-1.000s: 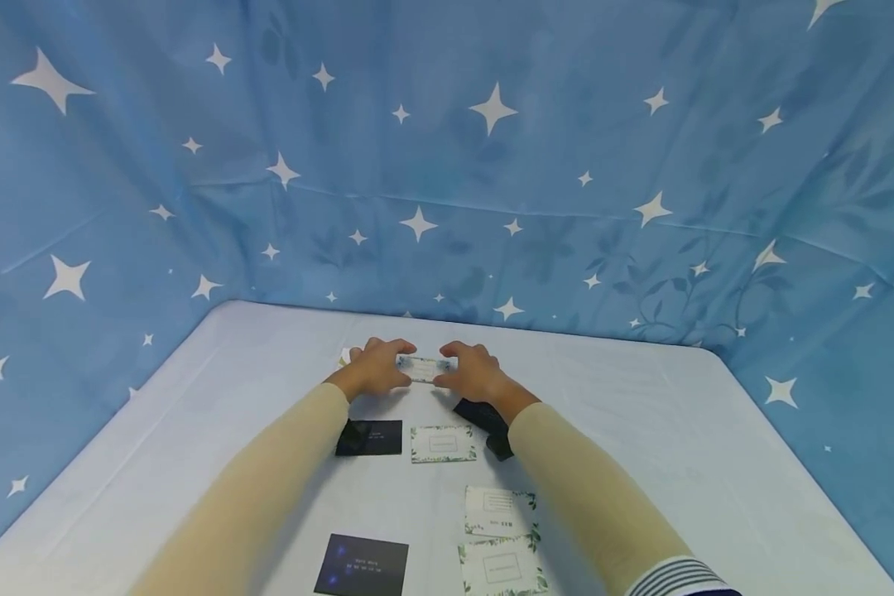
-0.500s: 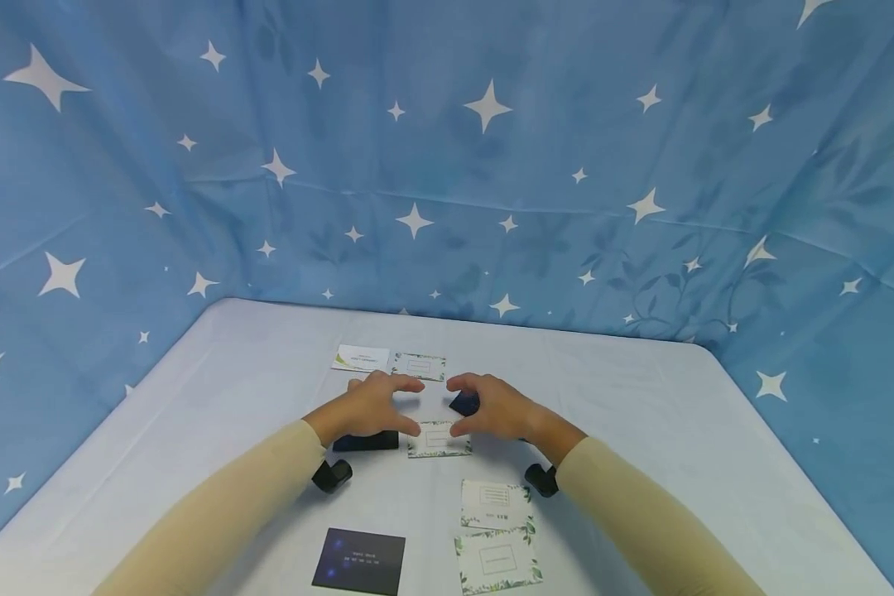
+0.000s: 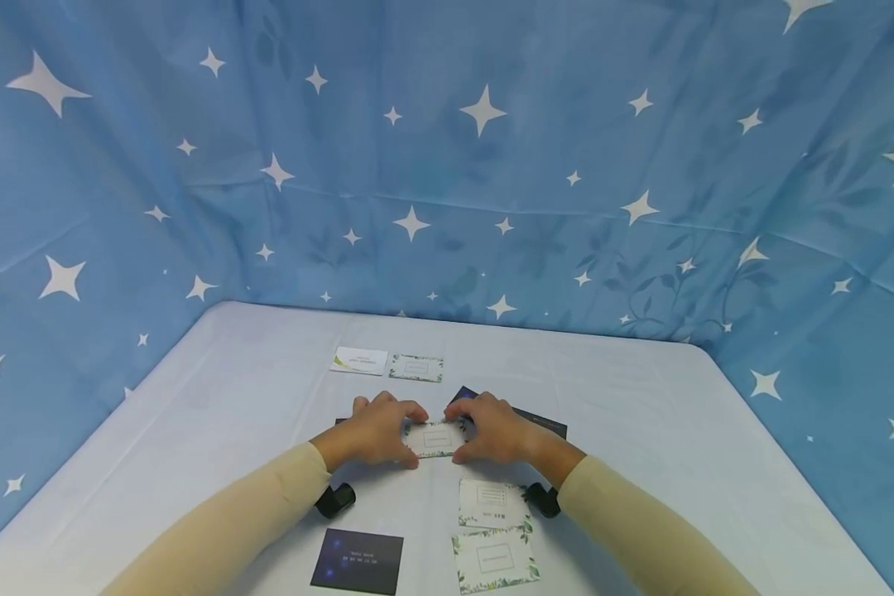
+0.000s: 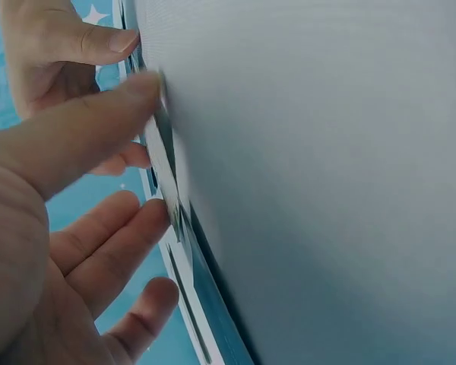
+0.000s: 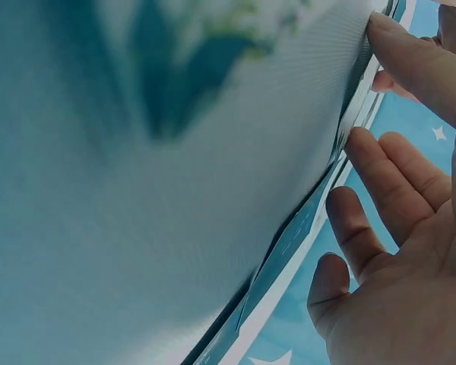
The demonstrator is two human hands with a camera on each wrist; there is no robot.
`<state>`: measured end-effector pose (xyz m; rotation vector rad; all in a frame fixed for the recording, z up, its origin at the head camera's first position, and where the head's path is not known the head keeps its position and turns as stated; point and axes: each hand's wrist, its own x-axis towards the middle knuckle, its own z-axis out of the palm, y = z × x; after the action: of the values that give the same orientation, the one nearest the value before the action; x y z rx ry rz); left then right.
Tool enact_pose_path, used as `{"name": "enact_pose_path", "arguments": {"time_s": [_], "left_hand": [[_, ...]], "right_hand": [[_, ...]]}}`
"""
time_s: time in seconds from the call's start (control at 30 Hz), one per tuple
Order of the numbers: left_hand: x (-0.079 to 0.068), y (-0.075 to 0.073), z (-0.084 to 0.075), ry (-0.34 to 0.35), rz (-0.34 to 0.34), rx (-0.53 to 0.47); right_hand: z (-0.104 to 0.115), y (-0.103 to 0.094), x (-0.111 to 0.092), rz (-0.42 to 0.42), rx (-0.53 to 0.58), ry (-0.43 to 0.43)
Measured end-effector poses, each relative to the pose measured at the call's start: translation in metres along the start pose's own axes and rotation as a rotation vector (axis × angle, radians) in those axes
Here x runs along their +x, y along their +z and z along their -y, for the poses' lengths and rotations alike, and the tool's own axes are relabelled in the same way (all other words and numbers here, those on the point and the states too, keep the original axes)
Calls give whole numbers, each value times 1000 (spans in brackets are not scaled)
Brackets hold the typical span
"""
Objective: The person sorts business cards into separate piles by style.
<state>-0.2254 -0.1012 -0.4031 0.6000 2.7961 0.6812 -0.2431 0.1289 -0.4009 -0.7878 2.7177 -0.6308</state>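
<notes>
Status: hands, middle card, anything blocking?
Left hand, right hand bracketing leafy card's ends. Leafy card's face visible between them. Dark card partly hidden by right hand.

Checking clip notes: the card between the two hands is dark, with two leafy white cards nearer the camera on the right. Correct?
The card between the left hand and right hand is white, not dark; the head view shows it. Rest stands.

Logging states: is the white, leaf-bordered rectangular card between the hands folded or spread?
Spread: the card shows its printed face, no visible fold.
</notes>
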Motion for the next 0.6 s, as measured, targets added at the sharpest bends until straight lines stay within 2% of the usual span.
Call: {"name": "enact_pose_path", "arguments": {"time_s": [0.2,0.33,0.43,0.6], "left_hand": [[-1,1,1,20,-27,-2],[0,2,2,-24,-28,-51],[2,0,4,-72,-45,-91],[10,-10,11,-63,-107,-108]], "right_hand": [[1,1,0,-8,-5,5],[3,0,1,-15,10,-18],[3,-2,4,-33,23,-5],[7,-11,14,-90,68,16]]}}
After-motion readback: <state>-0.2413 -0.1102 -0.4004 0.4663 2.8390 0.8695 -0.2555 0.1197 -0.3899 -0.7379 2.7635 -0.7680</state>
